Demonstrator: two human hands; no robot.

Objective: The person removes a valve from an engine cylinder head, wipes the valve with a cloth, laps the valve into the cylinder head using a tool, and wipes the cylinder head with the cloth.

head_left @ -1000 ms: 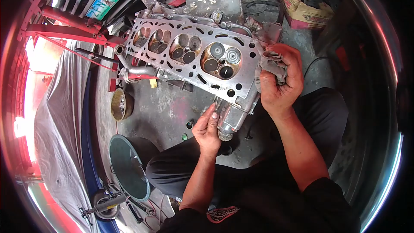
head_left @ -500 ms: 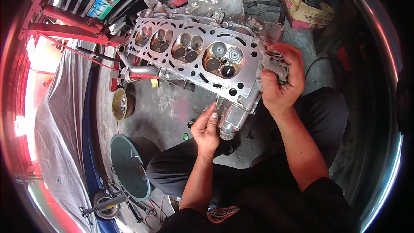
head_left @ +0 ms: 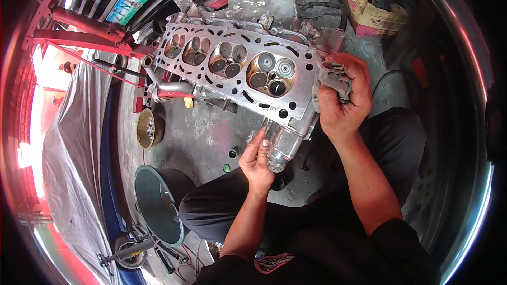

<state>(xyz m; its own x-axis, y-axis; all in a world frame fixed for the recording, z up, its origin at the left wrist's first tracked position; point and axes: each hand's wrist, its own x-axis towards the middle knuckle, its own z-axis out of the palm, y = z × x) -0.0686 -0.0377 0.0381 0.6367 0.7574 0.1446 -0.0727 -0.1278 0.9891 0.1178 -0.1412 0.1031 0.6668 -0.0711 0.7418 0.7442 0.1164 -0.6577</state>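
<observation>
A silver metal cylinder head with several round chambers, each holding round valves, lies tilted across the upper middle. My right hand is closed round a crumpled grey rag at the right end of the cylinder head. Below its lower edge, my left hand has its fingers closed beside a metal cylindrical part that juts out from the head. Whatever those fingers grip, if anything, is partly hidden behind them and too small to name.
A dark green bucket stands at lower left, with a small bowl above it. Red metal framing is at upper left. A torn carton sits at upper right. My knees flank the middle.
My left hand has shifted slightly to the right along the lower edge. My right hand stays at the right end with the rag, almost unmoved.
</observation>
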